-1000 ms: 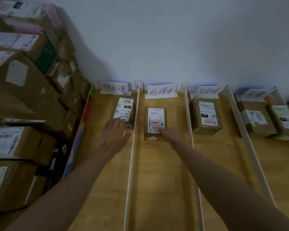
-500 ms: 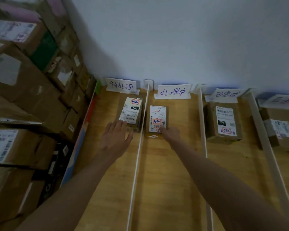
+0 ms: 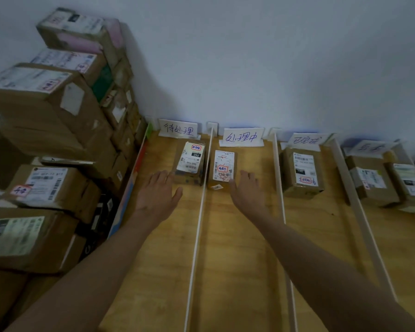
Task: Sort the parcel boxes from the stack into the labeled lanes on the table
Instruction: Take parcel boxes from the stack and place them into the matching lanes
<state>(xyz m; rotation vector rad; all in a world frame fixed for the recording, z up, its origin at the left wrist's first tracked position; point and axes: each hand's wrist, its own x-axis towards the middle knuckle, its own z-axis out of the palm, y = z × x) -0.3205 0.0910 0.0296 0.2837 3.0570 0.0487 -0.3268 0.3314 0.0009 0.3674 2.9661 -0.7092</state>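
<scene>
Both your hands have come off the boxes; left hand [image 3: 157, 195] and right hand [image 3: 246, 191] open, fingers empty; two boxes [image 3: 189, 161] placed; stack [image 3: 46, 144] next.

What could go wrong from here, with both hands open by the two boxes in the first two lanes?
1. The box in the second lane sits close to the thin white divider; a nudge from the right hand could push it against or over that divider.
2. The left hand is by the box in the first lane; a sweep toward the stack of parcels could knock it askew.
</scene>
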